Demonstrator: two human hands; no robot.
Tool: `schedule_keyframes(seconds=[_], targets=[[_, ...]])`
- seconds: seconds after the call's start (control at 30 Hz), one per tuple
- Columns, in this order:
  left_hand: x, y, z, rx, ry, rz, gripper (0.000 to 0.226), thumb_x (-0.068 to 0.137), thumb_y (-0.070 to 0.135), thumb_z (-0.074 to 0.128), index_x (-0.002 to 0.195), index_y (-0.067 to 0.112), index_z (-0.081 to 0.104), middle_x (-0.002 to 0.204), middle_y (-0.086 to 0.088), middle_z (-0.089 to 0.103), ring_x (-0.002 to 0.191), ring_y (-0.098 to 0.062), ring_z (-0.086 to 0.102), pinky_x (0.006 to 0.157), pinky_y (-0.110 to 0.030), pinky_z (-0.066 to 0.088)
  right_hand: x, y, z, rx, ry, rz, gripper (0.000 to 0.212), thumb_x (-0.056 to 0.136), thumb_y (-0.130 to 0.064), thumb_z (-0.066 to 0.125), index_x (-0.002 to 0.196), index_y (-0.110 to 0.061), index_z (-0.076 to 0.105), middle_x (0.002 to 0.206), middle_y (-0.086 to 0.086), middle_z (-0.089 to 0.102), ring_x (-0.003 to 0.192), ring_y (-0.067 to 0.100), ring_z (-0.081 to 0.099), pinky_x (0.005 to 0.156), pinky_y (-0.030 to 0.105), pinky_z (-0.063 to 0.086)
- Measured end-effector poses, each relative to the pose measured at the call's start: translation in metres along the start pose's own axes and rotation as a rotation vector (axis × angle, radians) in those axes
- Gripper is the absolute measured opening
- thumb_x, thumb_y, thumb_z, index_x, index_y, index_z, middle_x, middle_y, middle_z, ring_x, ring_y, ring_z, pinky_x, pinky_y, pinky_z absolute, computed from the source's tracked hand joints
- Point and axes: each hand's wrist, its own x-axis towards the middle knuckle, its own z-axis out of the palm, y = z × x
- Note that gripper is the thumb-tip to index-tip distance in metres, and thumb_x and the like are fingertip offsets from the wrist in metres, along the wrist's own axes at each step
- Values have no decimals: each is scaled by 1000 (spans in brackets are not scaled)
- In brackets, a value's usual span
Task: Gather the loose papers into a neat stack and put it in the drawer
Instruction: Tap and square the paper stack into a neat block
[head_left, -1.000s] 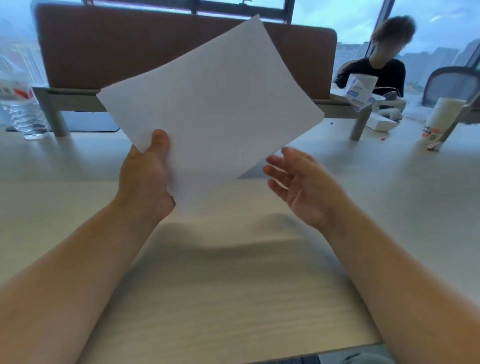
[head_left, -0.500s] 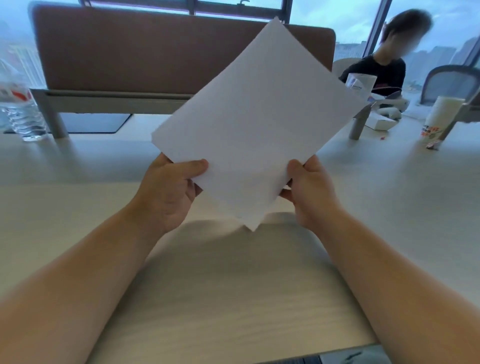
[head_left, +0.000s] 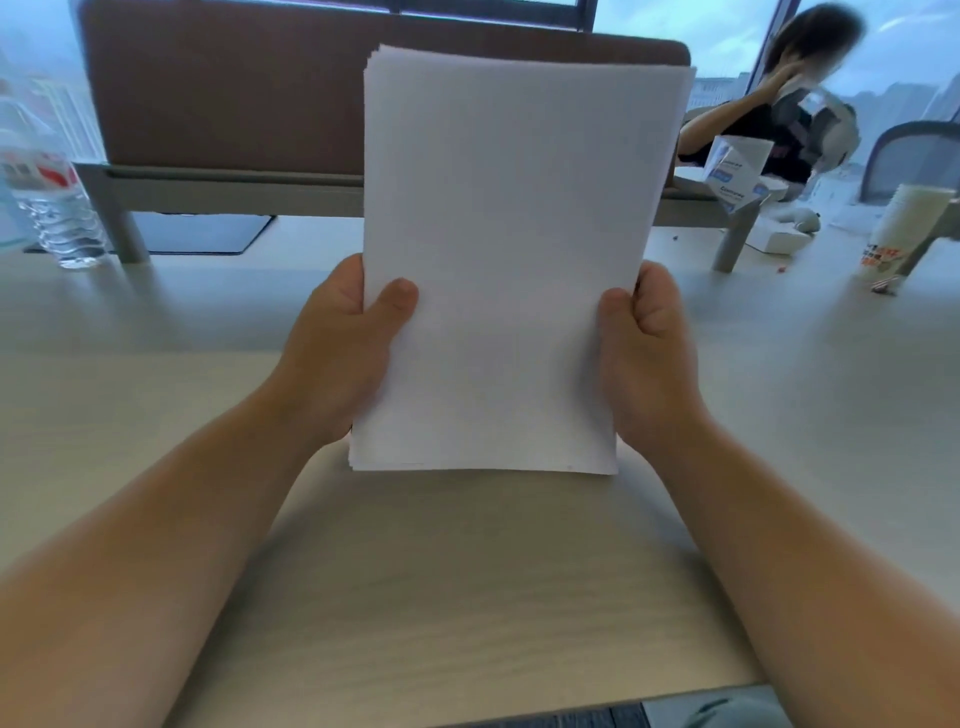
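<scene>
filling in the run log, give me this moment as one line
left hand: grips paper stack | right hand: grips stack | stack: upright above desk | drawer: not in view

Setting: shared office, high floor — long pale wood-grain counter (head_left: 467, 597) split by a brown fabric divider screen (head_left: 234, 93) on grey metal legs, with floor-to-ceiling windows (head_left: 909, 62) behind giving onto hazy city buildings. Further evidence — a second person (head_left: 769, 119) seated at the far right beside a mesh office chair (head_left: 914, 150), a dark desk mat (head_left: 202, 234) under the screen, and desk clutter: water bottle (head_left: 47, 208), paper cup (head_left: 898, 228), small printed box (head_left: 732, 166).
</scene>
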Motion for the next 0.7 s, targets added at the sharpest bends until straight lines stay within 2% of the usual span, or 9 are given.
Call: schedule_keyframes(seconds=[0.07,0.17,0.23,0.3,0.4,0.5,0.53,0.63,0.7], targets=[[0,0,1,18,33,68,12,107,28,57,109,34,66,101,16,77,88,-4,74,76,-27,58,-2,-4,0,75,-37,-30,24,96,-17,45,100,-36,59,93,-16,67,86,9,60,84,38,50],[-2,3,3,-43,75,133,16,106,24,57,110,37,66,106,15,77,94,-8,73,80,-29,58,-4,-5,-2,143,-162,-123,40,97,-19,47,117,-51,59,123,-9,69,116,19,65,106,52,51],[-2,6,3,-102,110,155,21,107,20,55,107,38,66,103,18,76,93,-6,72,80,-28,58,-5,-2,-1,122,-229,-153,41,98,-21,47,125,-51,54,131,-6,66,124,21,61,109,58,48],[-4,11,4,-145,116,152,23,109,21,52,106,39,66,99,22,76,91,-3,72,80,-28,58,-7,1,1,68,-272,-173,38,99,-24,45,128,-47,49,131,-8,63,125,20,60,107,59,47],[-8,14,8,-209,30,123,25,111,21,48,110,40,65,100,24,77,95,-3,74,82,-27,61,-11,4,3,41,-311,-206,36,101,-25,42,135,-35,47,130,-6,61,124,22,59,106,60,47],[-11,14,10,-222,-58,105,21,108,18,55,112,37,64,101,19,78,97,-7,75,83,-30,62,-12,-1,3,95,-288,-189,32,100,-28,43,126,-45,51,124,-8,64,121,26,60,105,62,48],[-10,14,9,-220,-56,103,20,106,17,60,112,35,65,101,16,79,97,-10,76,84,-32,62,-11,-2,3,122,-259,-164,30,98,-31,45,122,-48,53,122,-7,65,120,27,60,104,62,48],[-3,10,2,-269,-3,72,21,95,18,70,112,31,69,108,6,79,101,-19,76,84,-37,62,-6,-3,2,208,-162,-65,25,94,-35,52,118,-37,59,123,0,67,120,29,62,105,62,48],[0,6,1,-266,31,37,19,94,24,70,112,30,71,110,4,80,102,-21,76,86,-42,62,-5,-2,4,176,-157,-25,23,94,-34,52,116,-40,57,121,-7,67,117,21,63,106,58,49]])
